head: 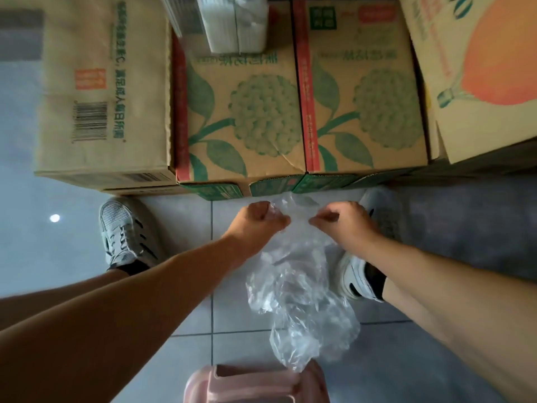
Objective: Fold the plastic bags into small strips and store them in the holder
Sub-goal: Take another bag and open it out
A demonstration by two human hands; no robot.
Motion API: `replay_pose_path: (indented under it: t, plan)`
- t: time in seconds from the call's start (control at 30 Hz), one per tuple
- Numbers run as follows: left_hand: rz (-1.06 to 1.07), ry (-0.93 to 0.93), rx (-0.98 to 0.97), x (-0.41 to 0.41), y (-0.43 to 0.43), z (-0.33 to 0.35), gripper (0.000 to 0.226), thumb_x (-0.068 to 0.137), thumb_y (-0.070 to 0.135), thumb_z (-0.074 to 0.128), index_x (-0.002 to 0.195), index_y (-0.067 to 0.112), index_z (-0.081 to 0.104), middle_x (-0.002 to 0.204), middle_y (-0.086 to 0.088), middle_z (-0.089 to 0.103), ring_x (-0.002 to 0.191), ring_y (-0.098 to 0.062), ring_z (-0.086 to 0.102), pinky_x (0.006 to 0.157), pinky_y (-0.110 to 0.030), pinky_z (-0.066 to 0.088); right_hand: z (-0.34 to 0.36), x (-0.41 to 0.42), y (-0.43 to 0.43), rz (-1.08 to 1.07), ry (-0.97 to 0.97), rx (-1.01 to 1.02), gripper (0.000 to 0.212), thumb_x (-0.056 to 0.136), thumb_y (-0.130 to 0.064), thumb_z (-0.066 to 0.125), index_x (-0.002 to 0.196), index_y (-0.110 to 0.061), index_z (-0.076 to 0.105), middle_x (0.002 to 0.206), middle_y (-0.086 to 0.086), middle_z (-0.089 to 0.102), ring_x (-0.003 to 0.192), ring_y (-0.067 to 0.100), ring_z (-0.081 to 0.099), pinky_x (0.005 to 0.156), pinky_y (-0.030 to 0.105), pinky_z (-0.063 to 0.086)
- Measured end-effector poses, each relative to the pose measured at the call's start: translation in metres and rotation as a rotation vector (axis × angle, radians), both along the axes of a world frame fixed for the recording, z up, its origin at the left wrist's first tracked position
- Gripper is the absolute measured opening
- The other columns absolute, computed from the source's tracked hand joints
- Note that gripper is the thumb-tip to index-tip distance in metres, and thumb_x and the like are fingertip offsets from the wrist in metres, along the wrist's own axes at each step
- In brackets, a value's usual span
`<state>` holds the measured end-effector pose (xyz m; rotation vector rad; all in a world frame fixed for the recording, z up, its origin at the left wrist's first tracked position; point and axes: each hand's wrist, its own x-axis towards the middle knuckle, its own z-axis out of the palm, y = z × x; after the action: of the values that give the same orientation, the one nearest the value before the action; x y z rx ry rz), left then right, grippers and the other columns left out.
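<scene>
Step in hand looks like squaring up the plastic bag [296, 286] for a first fold: pull the far edge taut between both grips and let the crumpled body drop straight so air escapes, or the strip will come out lumpy. Left hand [258, 219], arm stretched forward, has its fingers curled round the bag's far-left corner. The bag trails nearward over the tiled floor [186, 301], its tip over a pink plastic item [247, 382] (holder? can't tell), and right hand [340, 221] pinches the far-right corner.

Floor [189, 216]: light grey tile, dark grout lines. Stacked cardboard boxes [241, 117] along far side, fruit prints on top. Two white sneakers stand on tile: left shoe [122, 231], right shoe [356, 276]. Pink plastic object [247, 385] at near edge.
</scene>
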<state>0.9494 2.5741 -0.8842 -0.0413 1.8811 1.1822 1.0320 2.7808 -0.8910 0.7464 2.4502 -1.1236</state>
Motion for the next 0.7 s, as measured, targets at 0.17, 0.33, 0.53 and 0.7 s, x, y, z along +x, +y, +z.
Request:
replay_pose_path:
  t: [0.17, 0.33, 0.53, 0.7]
  plan:
    - [-0.288, 0.164, 0.04, -0.039, -0.005, 0.083, 0.03, 0.08, 0.035, 0.086, 0.075, 0.013, 0.066, 0.066, 0.007, 0.059, 0.061, -0.004, 0.053, 0.062, -0.021, 0.045, 0.081, -0.019, 0.008, 0.156, 0.113, 0.016, 0.014, 0.079, -0.034, 0.086, 0.075, -0.024, 0.077, 0.072, -0.011, 0.073, 0.071, 0.005, 0.066, 0.064, 0.022, 0.047]
    - [-0.446, 0.324, 0.03, -0.083, -0.008, 0.156, 0.034, 0.076, 0.055, 0.082, 0.062, 0.03, 0.062, 0.057, 0.017, 0.056, 0.057, -0.005, 0.054, 0.057, -0.018, 0.043, 0.17, -0.056, 0.018, 0.191, 0.353, -0.019, 0.014, 0.075, -0.038, 0.086, 0.075, -0.028, 0.076, 0.07, -0.01, 0.072, 0.063, -0.001, 0.061, 0.061, 0.017, 0.045]
    - [-0.344, 0.303, 0.238, -0.139, -0.005, 0.193, 0.047, 0.061, 0.062, 0.088, 0.092, 0.03, 0.073, 0.099, 0.004, 0.073, 0.1, -0.018, 0.069, 0.096, -0.042, 0.053, 0.21, -0.109, 0.033, 0.25, 0.508, 0.073, 0.01, 0.08, -0.021, 0.086, 0.079, -0.023, 0.076, 0.077, -0.01, 0.073, 0.072, 0.004, 0.065, 0.066, 0.017, 0.049]
    - [-0.292, 0.123, 0.255, -0.178, 0.005, 0.188, 0.063, 0.07, 0.063, 0.082, 0.114, 0.019, 0.073, 0.118, -0.006, 0.075, 0.115, -0.025, 0.07, 0.109, -0.045, 0.047, 0.198, -0.151, 0.034, 0.33, 0.534, 0.065, 0.012, 0.079, -0.016, 0.087, 0.083, -0.021, 0.076, 0.082, -0.012, 0.071, 0.077, 0.002, 0.065, 0.071, 0.016, 0.05]
